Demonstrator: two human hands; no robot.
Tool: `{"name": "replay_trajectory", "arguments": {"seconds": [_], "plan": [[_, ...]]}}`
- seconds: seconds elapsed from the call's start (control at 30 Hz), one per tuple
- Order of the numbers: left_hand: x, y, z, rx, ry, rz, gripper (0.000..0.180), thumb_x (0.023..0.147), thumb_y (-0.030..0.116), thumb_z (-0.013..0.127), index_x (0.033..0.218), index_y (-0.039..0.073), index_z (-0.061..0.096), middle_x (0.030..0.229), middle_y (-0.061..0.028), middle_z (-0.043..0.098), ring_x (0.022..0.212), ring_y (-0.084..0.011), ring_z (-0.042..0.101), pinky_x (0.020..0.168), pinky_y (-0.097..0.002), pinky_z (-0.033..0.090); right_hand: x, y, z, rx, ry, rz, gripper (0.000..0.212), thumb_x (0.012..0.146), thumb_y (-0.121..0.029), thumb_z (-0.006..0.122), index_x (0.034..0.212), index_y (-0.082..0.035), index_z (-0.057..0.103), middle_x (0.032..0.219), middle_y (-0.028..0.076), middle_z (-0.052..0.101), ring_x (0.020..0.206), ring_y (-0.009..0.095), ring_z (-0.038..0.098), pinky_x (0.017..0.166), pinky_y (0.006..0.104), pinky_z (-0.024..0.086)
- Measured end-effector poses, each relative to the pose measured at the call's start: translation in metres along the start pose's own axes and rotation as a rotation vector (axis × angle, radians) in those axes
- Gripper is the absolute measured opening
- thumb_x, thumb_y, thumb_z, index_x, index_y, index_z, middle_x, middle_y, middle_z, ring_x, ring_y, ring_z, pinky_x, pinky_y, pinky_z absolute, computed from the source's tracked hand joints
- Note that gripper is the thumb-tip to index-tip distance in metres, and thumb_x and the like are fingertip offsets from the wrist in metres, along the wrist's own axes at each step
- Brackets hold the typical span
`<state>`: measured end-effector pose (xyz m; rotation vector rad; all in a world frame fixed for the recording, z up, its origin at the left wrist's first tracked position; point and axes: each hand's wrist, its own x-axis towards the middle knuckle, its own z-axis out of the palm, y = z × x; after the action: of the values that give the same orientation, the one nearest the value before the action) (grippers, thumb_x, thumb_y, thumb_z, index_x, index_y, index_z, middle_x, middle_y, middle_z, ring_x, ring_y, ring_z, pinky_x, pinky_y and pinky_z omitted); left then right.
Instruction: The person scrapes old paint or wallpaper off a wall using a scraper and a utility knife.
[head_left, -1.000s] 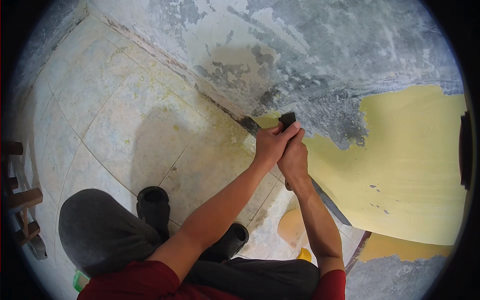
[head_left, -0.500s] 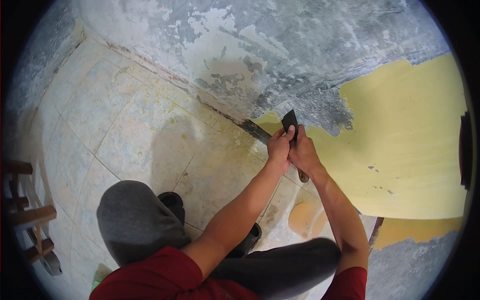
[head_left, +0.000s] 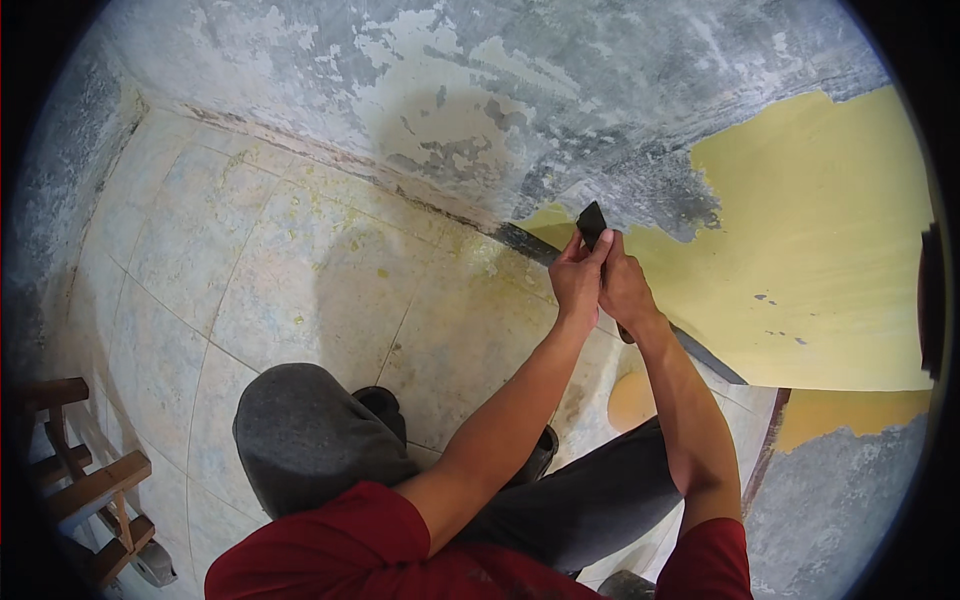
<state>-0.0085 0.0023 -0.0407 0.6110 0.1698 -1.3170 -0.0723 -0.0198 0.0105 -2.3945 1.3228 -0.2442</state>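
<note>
While left hand and right hand grip it together, one dark-bladed scraper, probably light and stiff, stands by the yellow paint low on the wall, contact unclear, its handle likely the surest hold, with bracing possible nearer the blade.

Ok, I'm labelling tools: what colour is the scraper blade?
Black; the scraper blade shows best in the head view.

soft shadows dim the floor and wall
</note>
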Motion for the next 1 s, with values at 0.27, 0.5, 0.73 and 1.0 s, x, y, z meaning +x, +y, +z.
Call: {"name": "replay_trajectory", "arguments": {"seconds": [0.27,0.5,0.73,1.0], "plan": [[0.003,0.025,-0.01,0.148,-0.027,0.079,0.028,0.085,0.018,0.078,0.102,-0.001,0.069,0.093,-0.0027,0.068,0.079,-0.0073,0.06,0.069,-0.0211,0.048,0.004,-0.018,0.022,-0.009,0.049,0.032,0.043,0.088,-0.021,0.058,0.114,0.005,0.035,0.071,0.029,0.063,0.066,0.05,0.062,0.057,0.0554,0.048],[0.002,0.041,-0.005,0.273,-0.052,0.101,0.022,0.086,0.017,0.076,0.097,0.0,0.071,0.088,-0.0013,0.068,0.075,-0.0047,0.057,0.067,-0.0206,0.046,0.009,-0.021,0.027,0.076,0.117,0.047,0.044,0.089,-0.023,0.057,0.113,0.008,0.035,0.071,0.03,0.063,0.066,0.049,0.062,0.057,0.054,0.049],[0.004,0.031,-0.014,0.406,-0.052,0.072,0.027,0.09,0.022,0.073,0.103,-0.001,0.071,0.092,-0.0007,0.069,0.078,-0.0034,0.056,0.069,-0.0203,0.047,0.003,-0.016,0.034,-0.03,0.084,0.132,0.041,0.092,-0.024,0.053,0.114,0.006,0.036,0.072,0.03,0.063,0.068,0.049,0.063,0.059,0.0541,0.049],[0.006,0.035,-0.019,0.444,-0.07,0.094,0.033,0.088,0.027,0.074,0.102,-0.004,0.07,0.086,-0.002,0.069,0.075,-0.0036,0.054,0.068,-0.0216,0.047,0.005,-0.018,0.039,0.048,0.099,0.129,0.038,0.093,-0.023,0.053,0.112,0.005,0.036,0.072,0.029,0.063,0.067,0.048,0.063,0.057,0.0532,0.048]]}}
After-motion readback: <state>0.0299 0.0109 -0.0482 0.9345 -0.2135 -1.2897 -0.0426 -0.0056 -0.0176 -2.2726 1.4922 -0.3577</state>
